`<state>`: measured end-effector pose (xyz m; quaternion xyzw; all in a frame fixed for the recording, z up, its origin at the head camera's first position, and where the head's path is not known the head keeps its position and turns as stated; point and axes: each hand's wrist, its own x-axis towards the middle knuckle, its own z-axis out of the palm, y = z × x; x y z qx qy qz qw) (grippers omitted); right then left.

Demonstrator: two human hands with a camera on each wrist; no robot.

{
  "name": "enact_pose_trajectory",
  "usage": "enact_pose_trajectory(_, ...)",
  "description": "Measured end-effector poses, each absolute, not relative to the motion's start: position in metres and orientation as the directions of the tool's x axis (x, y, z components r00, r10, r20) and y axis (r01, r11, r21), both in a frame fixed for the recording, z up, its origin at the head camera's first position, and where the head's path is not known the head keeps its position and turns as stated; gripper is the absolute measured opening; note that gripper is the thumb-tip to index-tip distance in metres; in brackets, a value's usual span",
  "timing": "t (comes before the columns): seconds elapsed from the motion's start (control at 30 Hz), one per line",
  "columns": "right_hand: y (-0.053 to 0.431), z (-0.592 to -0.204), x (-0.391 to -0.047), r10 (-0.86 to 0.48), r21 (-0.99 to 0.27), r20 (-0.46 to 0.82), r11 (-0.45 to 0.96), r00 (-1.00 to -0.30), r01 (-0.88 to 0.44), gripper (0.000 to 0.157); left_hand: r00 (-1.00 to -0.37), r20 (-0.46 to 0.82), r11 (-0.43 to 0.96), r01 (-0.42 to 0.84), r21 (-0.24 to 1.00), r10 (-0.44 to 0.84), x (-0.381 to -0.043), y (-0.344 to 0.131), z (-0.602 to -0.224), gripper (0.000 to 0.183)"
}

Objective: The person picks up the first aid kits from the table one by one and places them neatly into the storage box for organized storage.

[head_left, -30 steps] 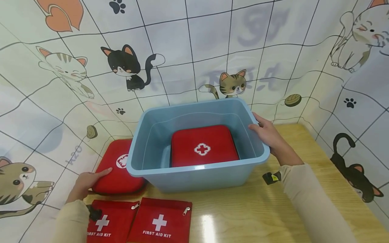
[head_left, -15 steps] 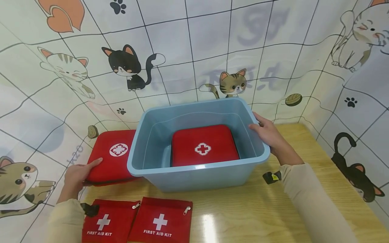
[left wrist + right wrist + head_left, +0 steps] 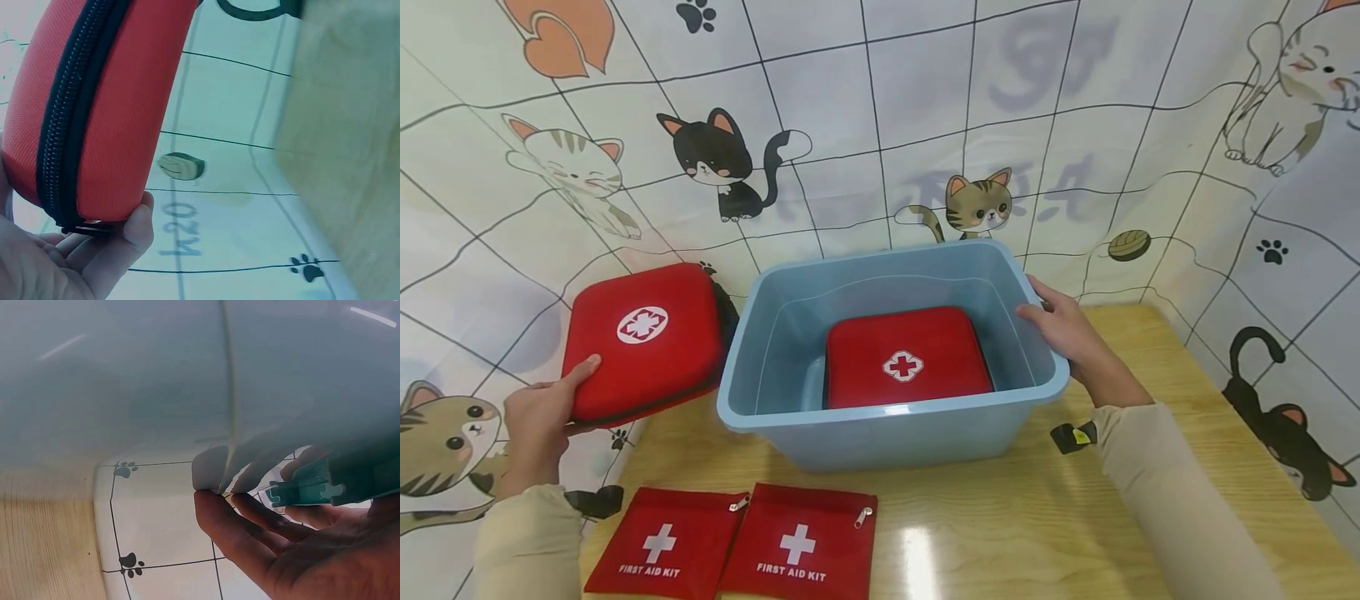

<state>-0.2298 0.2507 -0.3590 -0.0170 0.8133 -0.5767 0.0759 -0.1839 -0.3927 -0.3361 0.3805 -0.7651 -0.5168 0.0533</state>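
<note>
Left hand point(image 3: 541, 417) gripped red case point(image 3: 643, 358) at nine o'clock of blue bin point(image 3: 895, 440); right hand point(image 3: 1070, 333) gripped its rim point(image 3: 1060, 373) at three o'clock

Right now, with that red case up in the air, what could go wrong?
The lifted red case might slip, since the left hand holds it only near one corner. It could also bump the blue bin, because its right side looks very close to the bin's rim. If put inside, it might not lie flat, since another red case already covers much of the bin's floor.
</note>
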Motion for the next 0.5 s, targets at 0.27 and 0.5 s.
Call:
enact_pose_trajectory(0.27, 0.251, -0.359, -0.23, -0.119, -0.943, -0.105, 0.326, -0.987, 0.061, 0.065, -0.702, -0.341, 0.015, -0.447, 0.894, -0.625, -0.18, -0.385, -0.311, 0.121)
enact_pose_trajectory(0.5, 0.251, -0.359, -0.23, -0.118, -0.945, -0.104, 0.322, -0.988, 0.061, 0.064, -0.707, -0.333, -0.044, -0.394, 0.918, -0.624, -0.178, -0.377, -0.293, 0.113)
